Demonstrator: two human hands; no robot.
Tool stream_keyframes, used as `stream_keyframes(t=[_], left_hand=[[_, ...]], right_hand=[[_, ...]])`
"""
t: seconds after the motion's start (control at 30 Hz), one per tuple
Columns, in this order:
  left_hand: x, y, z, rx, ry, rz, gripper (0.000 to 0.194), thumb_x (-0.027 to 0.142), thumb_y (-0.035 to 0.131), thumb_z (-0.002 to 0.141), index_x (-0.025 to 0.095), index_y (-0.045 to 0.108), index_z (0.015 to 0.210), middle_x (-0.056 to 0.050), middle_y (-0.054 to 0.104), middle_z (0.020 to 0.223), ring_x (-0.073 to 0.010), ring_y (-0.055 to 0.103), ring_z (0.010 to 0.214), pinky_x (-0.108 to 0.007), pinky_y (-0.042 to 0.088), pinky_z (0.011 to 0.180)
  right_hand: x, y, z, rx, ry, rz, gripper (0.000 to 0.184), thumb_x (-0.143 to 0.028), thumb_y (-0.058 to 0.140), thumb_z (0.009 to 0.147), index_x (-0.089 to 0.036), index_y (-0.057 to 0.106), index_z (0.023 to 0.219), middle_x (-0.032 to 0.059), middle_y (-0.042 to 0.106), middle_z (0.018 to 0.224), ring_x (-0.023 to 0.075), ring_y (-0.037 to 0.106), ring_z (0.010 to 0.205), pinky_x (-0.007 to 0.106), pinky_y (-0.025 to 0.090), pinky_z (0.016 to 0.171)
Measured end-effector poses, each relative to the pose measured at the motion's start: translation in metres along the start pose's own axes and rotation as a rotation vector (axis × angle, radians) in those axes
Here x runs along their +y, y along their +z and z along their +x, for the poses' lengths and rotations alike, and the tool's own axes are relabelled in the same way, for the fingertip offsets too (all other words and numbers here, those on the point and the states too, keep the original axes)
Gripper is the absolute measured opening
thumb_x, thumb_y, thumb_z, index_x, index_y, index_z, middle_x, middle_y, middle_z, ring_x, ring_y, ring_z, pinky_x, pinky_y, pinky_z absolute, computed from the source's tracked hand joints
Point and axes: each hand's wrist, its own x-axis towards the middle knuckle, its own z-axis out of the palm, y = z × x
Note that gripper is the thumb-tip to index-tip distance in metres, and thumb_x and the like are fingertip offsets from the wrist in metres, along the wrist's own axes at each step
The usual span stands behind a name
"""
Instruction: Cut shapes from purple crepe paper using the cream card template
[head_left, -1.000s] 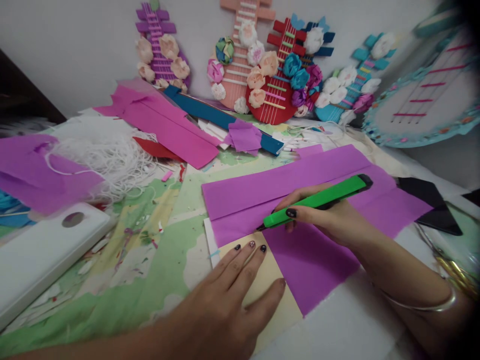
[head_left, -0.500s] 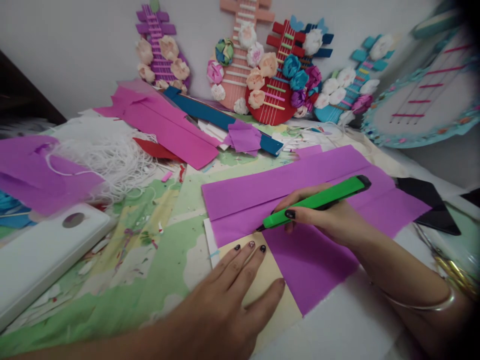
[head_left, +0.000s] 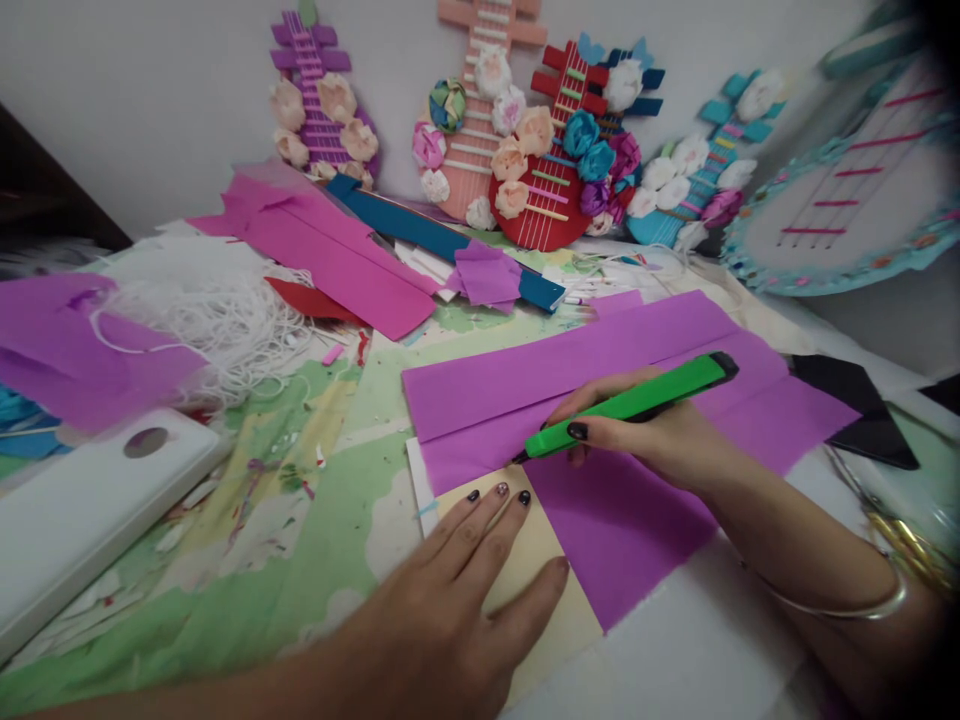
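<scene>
My left hand [head_left: 472,590] lies flat with fingers spread on a pale yellow piece of card [head_left: 555,620], pressing it onto a purple sheet of crepe paper [head_left: 622,530]. A green utility knife [head_left: 637,405] is gripped in my right hand [head_left: 645,430], thumb along its side. The knife's tip touches down at the card's upper corner, just beyond my left fingertips. Folds run across the purple sheet, and a white sheet [head_left: 660,650] lies beneath it.
Gold-handled scissors [head_left: 911,550] and a black flat object [head_left: 862,410] lie at the right. At left are a white box-like device [head_left: 97,520] and tangled white string [head_left: 232,330]. Behind stand several flower-decorated paper guitars, including a red one [head_left: 540,205]. Pink paper [head_left: 330,250] lies before them.
</scene>
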Motion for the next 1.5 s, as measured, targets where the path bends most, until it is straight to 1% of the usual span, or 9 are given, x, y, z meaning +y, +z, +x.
stream_keyframes(t=[0.57,0.73,0.83,1.0,1.1,1.17,1.23,1.33,1.5], left_hand=[[0.000,-0.001,0.000,-0.012,-0.018,-0.010,0.048,0.021,0.049,0.089,0.018,0.048,0.137,-0.020,0.052,0.138,-0.0333,0.044,0.131,-0.047,0.044,0.105],[0.000,-0.005,0.001,-0.064,-0.014,-0.052,0.046,0.021,0.046,0.091,0.018,0.047,0.138,-0.019,0.052,0.138,-0.0328,0.045,0.131,-0.047,0.043,0.105],[-0.001,-0.008,0.003,-0.117,-0.012,-0.078,0.049,0.024,0.046,0.092,0.018,0.044,0.140,-0.019,0.049,0.141,-0.0338,0.042,0.133,-0.048,0.042,0.106],[0.000,-0.016,0.004,-0.206,0.007,-0.076,0.051,0.026,0.046,0.093,0.018,0.041,0.143,-0.017,0.049,0.142,-0.0333,0.041,0.134,-0.048,0.041,0.106],[0.006,-0.022,-0.001,-0.217,0.006,0.003,0.046,0.029,0.045,0.094,0.019,0.046,0.140,-0.018,0.052,0.138,-0.0344,0.047,0.129,-0.048,0.046,0.099],[0.011,-0.026,-0.007,-0.215,-0.040,0.061,0.045,0.038,0.045,0.095,0.020,0.052,0.135,-0.020,0.054,0.135,-0.0383,0.050,0.126,-0.055,0.047,0.095],[0.015,-0.030,-0.015,-0.213,-0.121,0.105,0.054,0.056,0.046,0.091,0.021,0.058,0.130,-0.022,0.058,0.130,-0.0438,0.051,0.123,-0.066,0.042,0.093],[0.018,-0.035,-0.025,-0.211,-0.234,0.149,0.077,0.078,0.044,0.078,0.018,0.064,0.123,-0.024,0.066,0.116,-0.0495,0.051,0.119,-0.077,0.032,0.092],[0.013,-0.048,-0.029,-0.291,-0.331,0.323,0.088,0.085,0.044,0.070,0.010,0.073,0.105,-0.025,0.071,0.092,-0.0491,0.060,0.102,-0.074,0.032,0.092]], right_hand=[[0.001,-0.002,0.000,0.012,0.015,0.009,0.022,-0.035,0.072,0.077,-0.016,0.075,0.088,0.0060,0.074,0.073,0.0182,0.068,0.065,0.028,0.054,0.060],[0.001,-0.004,0.001,0.172,-0.040,0.239,0.014,-0.032,0.073,0.077,-0.018,0.073,0.080,0.0040,0.070,0.070,0.0166,0.065,0.062,0.028,0.054,0.060],[-0.009,-0.005,0.002,0.317,-0.147,0.265,0.011,-0.029,0.072,0.078,-0.019,0.073,0.083,0.0047,0.071,0.081,0.0137,0.062,0.060,0.027,0.053,0.057],[-0.034,-0.008,-0.011,0.418,-0.194,0.038,0.019,-0.033,0.070,0.081,-0.020,0.071,0.094,0.0046,0.071,0.080,0.0110,0.058,0.049,0.027,0.051,0.049],[-0.033,-0.013,-0.028,0.418,-0.202,-0.140,0.023,-0.037,0.070,0.080,-0.020,0.070,0.096,0.0059,0.072,0.083,0.0158,0.065,0.057,0.031,0.057,0.055],[-0.023,-0.016,-0.041,0.421,-0.259,-0.351,0.021,-0.035,0.070,0.081,-0.021,0.070,0.097,0.0083,0.072,0.099,0.0226,0.070,0.082,0.037,0.059,0.075],[-0.007,-0.019,-0.054,0.420,-0.309,-0.603,0.018,-0.032,0.068,0.082,-0.022,0.069,0.096,0.0102,0.070,0.109,0.0283,0.066,0.104,0.044,0.052,0.093],[0.017,-0.020,-0.069,0.423,-0.287,-0.834,0.028,-0.029,0.063,0.084,-0.022,0.063,0.111,0.0146,0.059,0.131,0.0311,0.059,0.117,0.047,0.048,0.098],[0.040,-0.023,-0.077,0.296,-0.245,-0.948,0.052,-0.030,0.063,0.080,-0.017,0.048,0.128,0.0216,0.043,0.144,0.0345,0.046,0.131,0.050,0.042,0.104]])
